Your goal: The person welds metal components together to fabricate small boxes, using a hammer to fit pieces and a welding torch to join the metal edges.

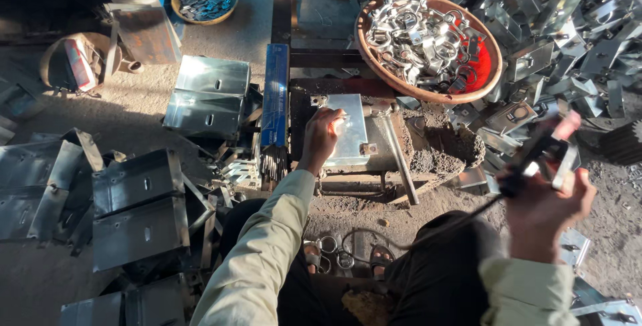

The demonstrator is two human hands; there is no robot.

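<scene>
My left hand (321,137) rests on a shiny rectangular metal plate (350,135) that lies on a rusty work block in front of me, fingers curled over its left edge. My right hand (543,205) is raised at the right and grips a dark welding electrode holder (535,153), blurred, with a black cable running down toward my lap. A grey metal rod (400,159) lies beside the plate on the block.
A round orange basin (491,75) full of shiny metal rings stands behind the block. A blue box of welding rods (275,98) lies left of it. Folded sheet-metal pieces are stacked at left (139,209) and heaped at upper right (568,25). A small bowl (204,0) sits far back.
</scene>
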